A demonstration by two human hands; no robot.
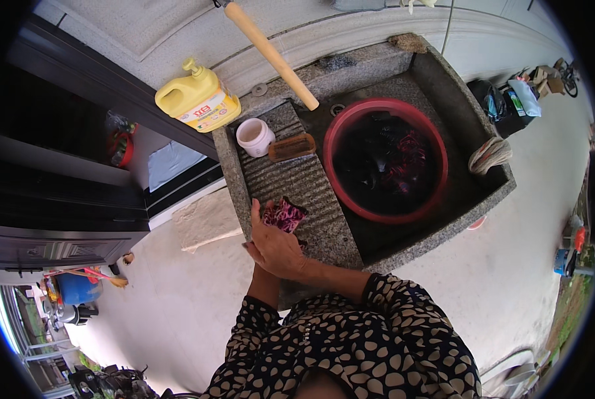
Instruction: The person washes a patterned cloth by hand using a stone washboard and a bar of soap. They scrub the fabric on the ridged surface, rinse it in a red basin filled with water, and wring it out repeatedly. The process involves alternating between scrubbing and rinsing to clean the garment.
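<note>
My right hand [277,250] reaches across to the left and lies over a small pink-and-black patterned cloth [285,216] on the ribbed stone washboard [324,229]. One finger stretches along the cloth's left edge, and the other fingers curl down onto it. Under the right hand, my left hand is hidden; only the left forearm [264,286] shows, so its fingers cannot be made out. Beyond the cloth lie a wooden scrubbing brush [292,147] and a pinkish-white tub [255,137]. To the right, a red basin [346,203] holds dark water and soaking dark and pink clothes.
A yellow detergent jug [199,100] with a pump stands at the stone sink's [437,233] far left corner. A wooden pole [271,53] slants down over the sink. A bundled rag [489,155] hangs on the right rim. Dark bags [490,100] sit beyond.
</note>
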